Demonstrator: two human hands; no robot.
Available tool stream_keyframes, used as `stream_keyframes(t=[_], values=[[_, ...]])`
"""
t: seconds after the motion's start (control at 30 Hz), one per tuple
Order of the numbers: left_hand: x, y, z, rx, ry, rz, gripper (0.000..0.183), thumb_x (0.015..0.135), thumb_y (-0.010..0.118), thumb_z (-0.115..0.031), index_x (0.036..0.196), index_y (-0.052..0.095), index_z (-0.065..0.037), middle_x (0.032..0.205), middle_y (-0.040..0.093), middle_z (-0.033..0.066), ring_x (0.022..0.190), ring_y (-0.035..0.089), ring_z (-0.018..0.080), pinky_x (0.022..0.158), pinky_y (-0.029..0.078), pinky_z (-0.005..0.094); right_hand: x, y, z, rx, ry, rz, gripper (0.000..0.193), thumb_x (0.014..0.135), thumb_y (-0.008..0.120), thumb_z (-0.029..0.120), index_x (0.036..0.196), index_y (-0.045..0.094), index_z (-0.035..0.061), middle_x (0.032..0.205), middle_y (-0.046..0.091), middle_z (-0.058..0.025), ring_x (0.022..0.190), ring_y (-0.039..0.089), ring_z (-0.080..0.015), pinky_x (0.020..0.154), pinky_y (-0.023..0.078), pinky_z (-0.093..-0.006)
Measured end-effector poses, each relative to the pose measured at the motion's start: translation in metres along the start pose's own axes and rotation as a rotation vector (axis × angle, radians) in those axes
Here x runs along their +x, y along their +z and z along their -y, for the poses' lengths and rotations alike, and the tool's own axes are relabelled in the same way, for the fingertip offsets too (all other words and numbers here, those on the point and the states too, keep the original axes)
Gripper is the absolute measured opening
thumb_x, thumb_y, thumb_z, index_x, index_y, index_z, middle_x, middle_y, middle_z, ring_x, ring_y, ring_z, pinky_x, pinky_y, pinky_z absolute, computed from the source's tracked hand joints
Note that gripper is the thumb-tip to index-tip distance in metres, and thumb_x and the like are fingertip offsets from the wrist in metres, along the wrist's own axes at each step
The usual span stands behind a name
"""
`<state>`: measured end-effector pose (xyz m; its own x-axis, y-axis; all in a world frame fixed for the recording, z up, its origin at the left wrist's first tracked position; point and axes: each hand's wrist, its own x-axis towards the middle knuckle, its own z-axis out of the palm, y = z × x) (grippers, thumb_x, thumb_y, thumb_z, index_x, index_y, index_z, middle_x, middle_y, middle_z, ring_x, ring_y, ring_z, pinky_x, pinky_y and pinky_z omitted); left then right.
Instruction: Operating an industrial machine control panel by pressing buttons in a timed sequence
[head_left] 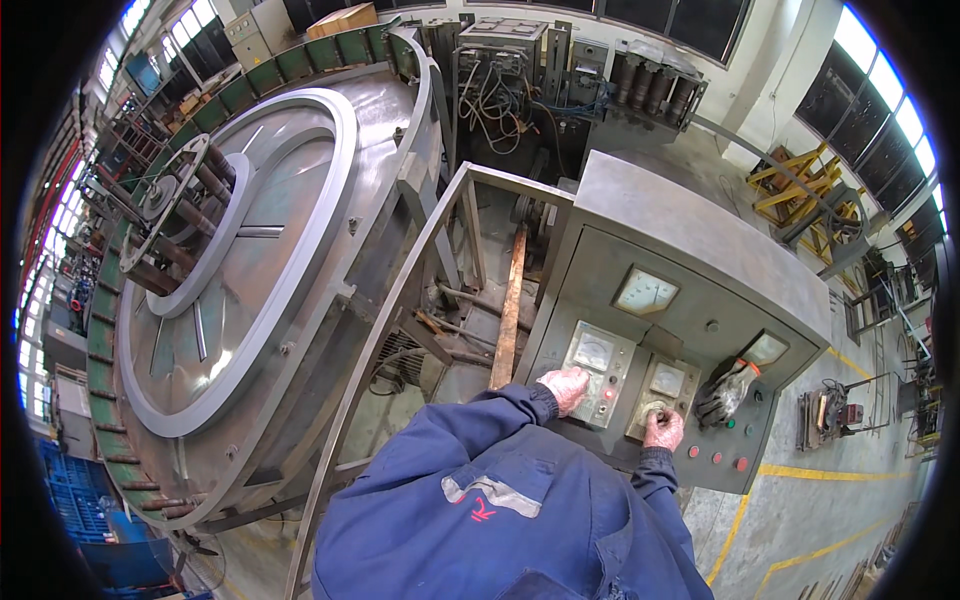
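Observation:
A grey metal control cabinet stands in front of me, its sloped panel fitted with dials, buttons and two small controllers. My left hand has its fingers curled at the lower part of the left controller, closed around a knob that they mostly cover. On the right controller, my right hand pinches a pale round control knob. A pair of grey work gloves lies on the panel just right of that controller. Above the left controller sits a larger square dial gauge.
At left a large round metal machine table carries a grey oval ring. A metal frame rail runs between it and the cabinet, with a wooden plank inside. Red buttons line the panel's lower edge. Yellow racks stand far right.

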<state>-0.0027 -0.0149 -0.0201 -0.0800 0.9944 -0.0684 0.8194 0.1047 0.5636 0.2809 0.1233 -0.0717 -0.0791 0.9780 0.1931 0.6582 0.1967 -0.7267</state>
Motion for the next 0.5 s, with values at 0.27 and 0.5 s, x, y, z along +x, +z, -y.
stream_keyframes(t=[0.27,0.5], values=[[0.0,0.003,0.002,-0.001,0.009,-0.023,0.035,0.09,0.065,-0.03,0.105,0.049,-0.003,0.105,0.063,0.0215,0.095,0.066,0.0411,0.08,0.054,0.0499,0.0,0.0,0.002,0.024,0.017,0.005,0.034,0.073,0.082,0.018,0.097,0.069,-0.0021,0.095,0.066,-0.0118,0.079,0.065,-0.0213,0.076,0.054,-0.0337],[0.001,0.005,0.002,-0.005,0.008,-0.035,0.033,0.089,0.065,-0.029,0.103,0.05,-0.003,0.1,0.062,0.0215,0.094,0.065,0.0418,0.081,0.054,0.0496,-0.001,-0.004,0.011,0.015,0.041,0.021,0.034,0.073,0.081,0.018,0.098,0.07,-0.002,0.095,0.067,-0.0122,0.08,0.065,-0.0214,0.076,0.054,-0.0341]])
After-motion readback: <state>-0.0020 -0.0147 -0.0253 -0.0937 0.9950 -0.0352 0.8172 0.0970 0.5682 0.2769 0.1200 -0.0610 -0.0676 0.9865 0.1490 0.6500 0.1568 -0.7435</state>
